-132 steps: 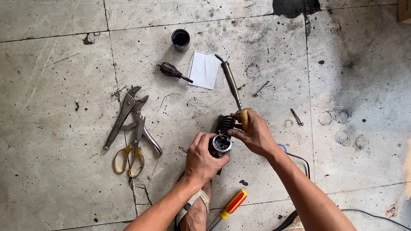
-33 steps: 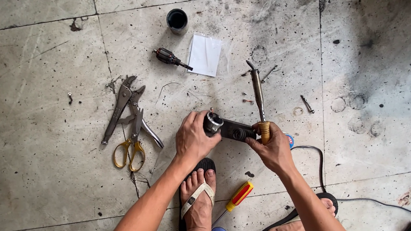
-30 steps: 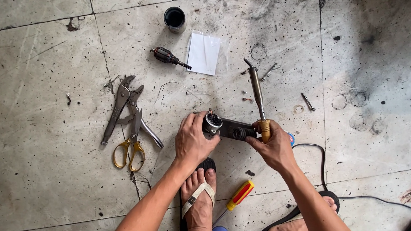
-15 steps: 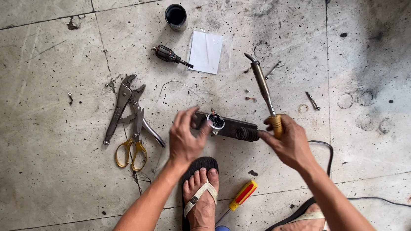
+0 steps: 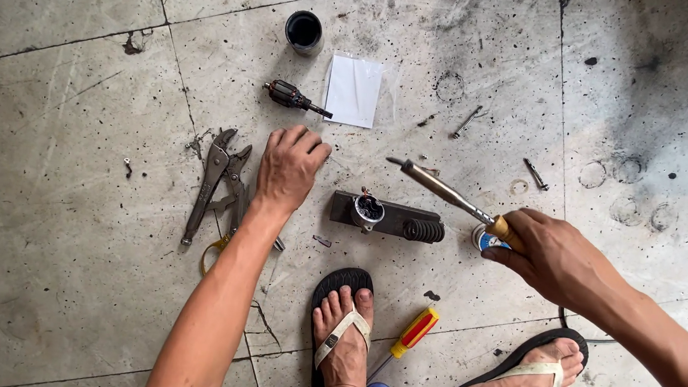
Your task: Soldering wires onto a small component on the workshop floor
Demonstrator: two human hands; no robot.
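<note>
Our right hand (image 5: 550, 257) is clamped on a soldering iron (image 5: 444, 191); our left hand (image 5: 288, 168) hovers loosely open, holding nothing; the black cup (image 5: 303, 31) looks dark inside.

A small round tin with a blue-and-white label (image 5: 485, 240) sits just beside the right hand (image 5: 550, 257).

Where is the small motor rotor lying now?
In the head view, the motor rotor lies on the floor at upper centre, between the black cup and the white paper, beyond the left hand.
</note>
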